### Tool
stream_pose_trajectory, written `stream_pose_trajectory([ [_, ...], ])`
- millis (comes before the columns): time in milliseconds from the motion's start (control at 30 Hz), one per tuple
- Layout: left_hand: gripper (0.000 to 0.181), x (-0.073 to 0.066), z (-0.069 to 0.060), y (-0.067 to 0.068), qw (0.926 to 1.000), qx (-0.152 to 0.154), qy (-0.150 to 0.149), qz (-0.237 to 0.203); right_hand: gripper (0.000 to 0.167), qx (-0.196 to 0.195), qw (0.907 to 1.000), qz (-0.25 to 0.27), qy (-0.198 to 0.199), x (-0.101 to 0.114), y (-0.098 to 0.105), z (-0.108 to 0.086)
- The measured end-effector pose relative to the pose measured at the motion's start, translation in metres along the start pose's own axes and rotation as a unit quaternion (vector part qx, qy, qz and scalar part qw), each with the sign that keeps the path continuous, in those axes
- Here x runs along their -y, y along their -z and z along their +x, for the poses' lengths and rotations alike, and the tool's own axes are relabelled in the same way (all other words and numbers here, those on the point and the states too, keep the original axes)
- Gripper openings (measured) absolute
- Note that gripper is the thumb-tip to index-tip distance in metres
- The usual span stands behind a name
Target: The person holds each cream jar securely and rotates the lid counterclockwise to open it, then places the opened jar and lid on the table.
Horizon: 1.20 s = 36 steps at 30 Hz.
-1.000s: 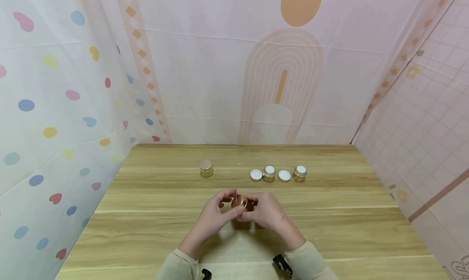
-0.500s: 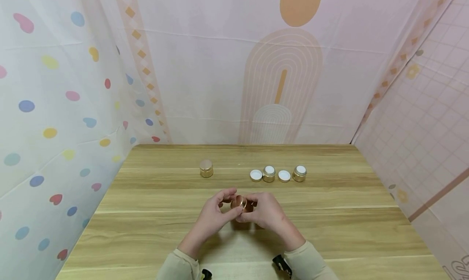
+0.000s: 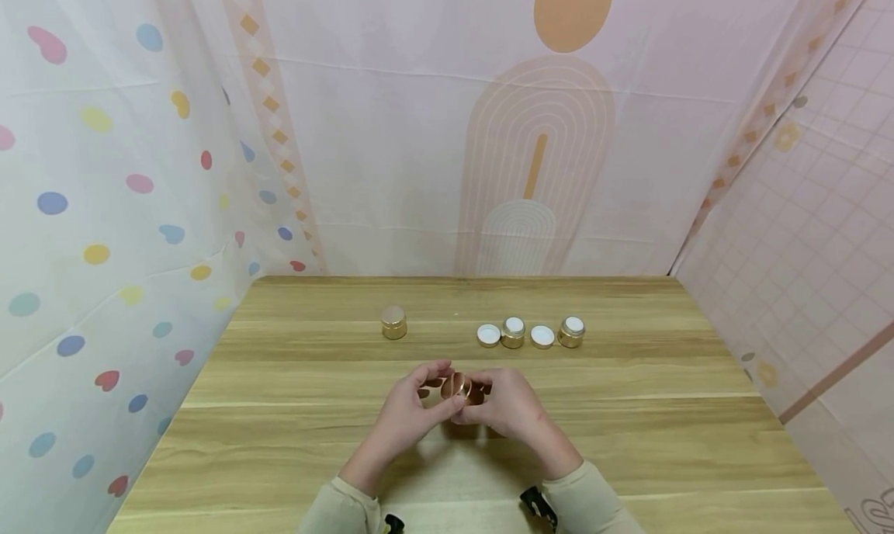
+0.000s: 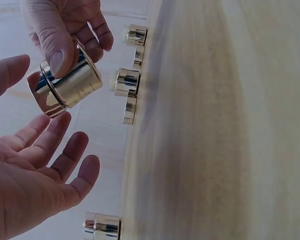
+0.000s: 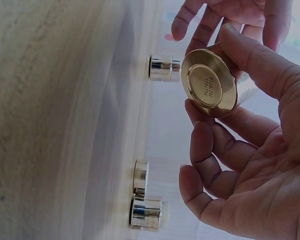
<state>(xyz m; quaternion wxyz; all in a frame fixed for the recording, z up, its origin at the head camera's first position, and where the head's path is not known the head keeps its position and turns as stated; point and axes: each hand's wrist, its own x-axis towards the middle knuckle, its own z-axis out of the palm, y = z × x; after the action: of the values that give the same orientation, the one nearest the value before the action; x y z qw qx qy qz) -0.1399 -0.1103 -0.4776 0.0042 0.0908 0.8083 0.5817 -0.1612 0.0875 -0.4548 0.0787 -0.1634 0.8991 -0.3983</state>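
Note:
A shiny gold cosmetic jar (image 3: 458, 384) is held tilted above the table, between both hands. My right hand (image 3: 511, 403) grips its body between thumb and fingers. In the right wrist view the jar's base (image 5: 206, 84) shows, with small printed characters. My left hand (image 3: 407, 411) is around the lid end; in the left wrist view its fingers are spread, with fingertips at the rim of the lid (image 4: 46, 97) and the thumb apart from it. A dark line runs between lid and body. Whether the lid is loose I cannot tell.
A closed gold jar (image 3: 394, 323) stands back left on the wooden table (image 3: 279, 410). Back right are two lidless jars with white tops, one (image 3: 513, 332) beside an upturned lid (image 3: 488, 335), the other (image 3: 571, 332) beside another upturned lid (image 3: 542, 337). Patterned curtains (image 3: 391, 161) surround the table.
The jar turns very slightly in my hands. Both hands stay in nearly the same place, and the jars and lids on the table have not moved.

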Motion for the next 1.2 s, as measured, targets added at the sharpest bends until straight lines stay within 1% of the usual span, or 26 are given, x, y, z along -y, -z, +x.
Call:
stream_pose_trajectory([
  [133, 0.062, -0.0016, -0.0005, -0.0003, 0.9999, 0.008, -0.01, 0.01, 0.048, 0.0, 1.0, 0.0, 0.001, -0.0001, 0.0004, 0.0],
  [333, 0.053, -0.0031, -0.0018, 0.0008, 0.9995, 0.017, -0.009, 0.024, 0.043, 0.006, 0.9999, 0.011, 0.0, 0.0005, 0.0003, -0.0006],
  [467, 0.052, -0.0033, -0.0016, 0.0009, 0.9996, 0.017, -0.001, 0.022, 0.039, 0.01, 0.9999, 0.011, 0.006, 0.0006, 0.0003, -0.0011],
  [633, 0.052, -0.0009, -0.0003, -0.0006, 0.9995, 0.008, 0.017, 0.025, 0.037, 0.01, 0.9998, 0.011, 0.01, -0.0003, -0.0001, -0.0007],
  [833, 0.052, -0.0005, 0.0002, -0.0009, 0.9994, 0.005, 0.019, 0.027, 0.039, 0.011, 0.9999, 0.006, 0.009, -0.0006, -0.0002, -0.0003],
  [933, 0.056, -0.0001, 0.0, -0.0003, 0.9995, 0.005, 0.01, 0.029, 0.041, 0.01, 0.9999, 0.004, 0.007, -0.0006, 0.0001, -0.0001],
  [1033, 0.058, 0.0005, -0.0001, 0.0002, 0.9994, 0.007, -0.01, 0.032, 0.043, 0.009, 0.9999, 0.004, 0.005, -0.0002, 0.0007, 0.0],
  [1133, 0.058, 0.0004, -0.0006, 0.0006, 0.9992, 0.009, -0.023, 0.031, 0.042, 0.01, 0.9999, 0.003, 0.004, 0.0003, 0.001, 0.0001],
  [1200, 0.056, 0.0003, -0.001, 0.0006, 0.9992, 0.011, -0.024, 0.029, 0.041, 0.011, 0.9999, 0.0, 0.004, 0.0007, 0.001, 0.0002],
])
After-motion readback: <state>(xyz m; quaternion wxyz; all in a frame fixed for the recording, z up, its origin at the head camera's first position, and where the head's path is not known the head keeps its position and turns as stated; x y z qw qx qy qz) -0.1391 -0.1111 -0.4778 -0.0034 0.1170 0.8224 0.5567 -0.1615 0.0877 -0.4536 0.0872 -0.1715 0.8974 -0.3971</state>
